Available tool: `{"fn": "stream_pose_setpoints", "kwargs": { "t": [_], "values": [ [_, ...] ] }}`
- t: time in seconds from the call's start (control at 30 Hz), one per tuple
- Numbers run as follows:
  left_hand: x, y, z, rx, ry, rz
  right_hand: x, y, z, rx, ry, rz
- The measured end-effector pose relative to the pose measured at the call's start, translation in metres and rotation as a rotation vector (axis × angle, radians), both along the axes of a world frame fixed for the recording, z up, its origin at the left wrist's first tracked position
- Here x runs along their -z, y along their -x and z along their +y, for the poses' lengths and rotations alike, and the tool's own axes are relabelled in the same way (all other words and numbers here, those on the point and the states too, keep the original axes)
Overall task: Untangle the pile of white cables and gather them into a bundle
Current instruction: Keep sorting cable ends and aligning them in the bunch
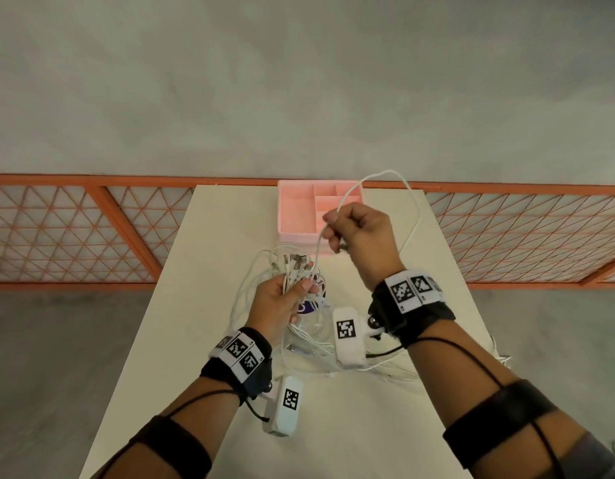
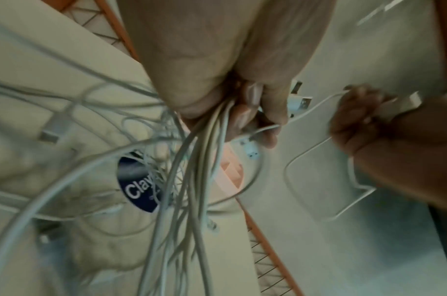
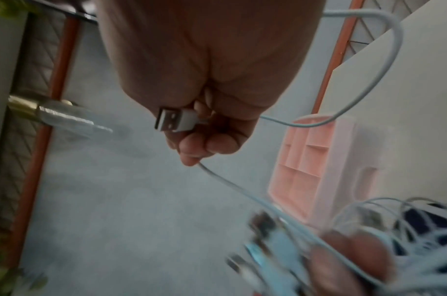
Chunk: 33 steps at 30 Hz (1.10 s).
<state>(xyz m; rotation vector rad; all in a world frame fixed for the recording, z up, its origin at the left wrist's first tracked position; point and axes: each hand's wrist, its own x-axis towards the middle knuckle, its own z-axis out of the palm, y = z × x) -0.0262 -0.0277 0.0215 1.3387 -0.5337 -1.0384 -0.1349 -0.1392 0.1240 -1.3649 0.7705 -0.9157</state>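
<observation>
**Cables lifted over a pale desk**

A cream desk (image 1: 385, 426) stands on grey floor (image 1: 299, 81), with an orange mesh railing (image 1: 74, 233) behind. A pink divided tray (image 1: 295, 216) sits at its far edge. The left hand (image 1: 282, 305) grips gathered white cables (image 2: 204, 160); loose loops trail onto the desk. The right hand (image 1: 361, 236), raised, pinches one cable (image 1: 415, 216) and its USB plug (image 3: 171, 120).

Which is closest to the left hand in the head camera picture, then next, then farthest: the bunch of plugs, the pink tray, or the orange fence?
1. Bunch of plugs: sticking out just above the left hand, which holds their cables.
2. Pink tray: farther back on the table, slightly right.
3. Orange fence: beyond the table's edge.
</observation>
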Motion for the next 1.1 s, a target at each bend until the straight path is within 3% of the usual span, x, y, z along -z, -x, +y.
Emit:
{"fn": "stream_pose_setpoints", "kwargs": {
  "t": [0.27,0.43,0.53,0.67,0.87,1.1],
  "values": [
    [-0.007,-0.008,-0.001,-0.003,-0.012,-0.037,-0.022,0.007,-0.019,0.192,0.025,-0.133],
    [0.007,-0.015,0.007,-0.045,-0.058,-0.045,-0.003,0.032,-0.033,0.234,-0.020,0.064],
    [0.010,-0.016,0.010,-0.050,-0.063,-0.021,0.016,0.044,-0.037,0.279,-0.138,0.158],
    [0.007,-0.014,0.004,-0.057,-0.087,0.052,0.038,0.054,-0.041,0.322,-0.425,0.140],
    [-0.001,-0.008,0.000,-0.029,-0.098,0.161,0.048,0.050,-0.019,0.131,-0.361,0.324],
    [-0.009,0.002,-0.002,0.043,-0.112,0.221,0.049,0.024,0.010,-0.142,-0.212,0.416]
  ]
}}
